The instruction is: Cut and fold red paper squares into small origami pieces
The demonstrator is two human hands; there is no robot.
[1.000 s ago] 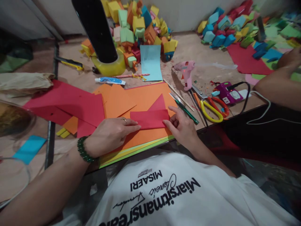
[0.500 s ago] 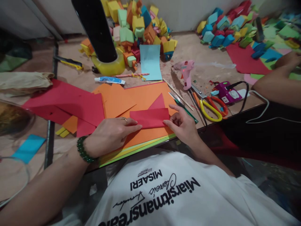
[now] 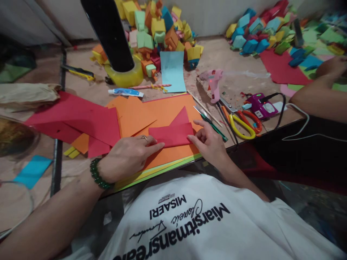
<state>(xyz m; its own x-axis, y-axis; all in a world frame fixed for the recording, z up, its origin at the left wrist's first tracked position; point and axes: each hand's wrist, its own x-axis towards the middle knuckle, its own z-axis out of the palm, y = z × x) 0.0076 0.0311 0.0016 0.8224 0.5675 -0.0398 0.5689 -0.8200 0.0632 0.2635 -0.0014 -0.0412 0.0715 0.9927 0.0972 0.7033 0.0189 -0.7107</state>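
Observation:
A folded red paper strip [image 3: 173, 135] lies on orange sheets [image 3: 162, 104] at the table's front edge. The fingertips of my left hand [image 3: 132, 153] press on its left end. My right hand [image 3: 208, 141] has the strip's right end between thumb and fingers. Behind the strip a red triangular piece [image 3: 181, 117] sticks out. Yellow and green sheets show under the orange ones. More red sheets [image 3: 89, 115] are spread to the left of my left hand.
Scissors [image 3: 242, 124], a craft knife [image 3: 211, 124], a pink glue gun [image 3: 214, 85] and a purple power adapter [image 3: 261, 106] are at the right. A tape roll [image 3: 124, 77] holds a phone [image 3: 110, 34]. Folded paper pieces [image 3: 158, 27] are heaped behind. Another person's arm [image 3: 320, 97] reaches in.
Both hands stay at the red strip and have barely shifted. The strip's right end has tilted slightly, and my right thumb is a little further onto it.

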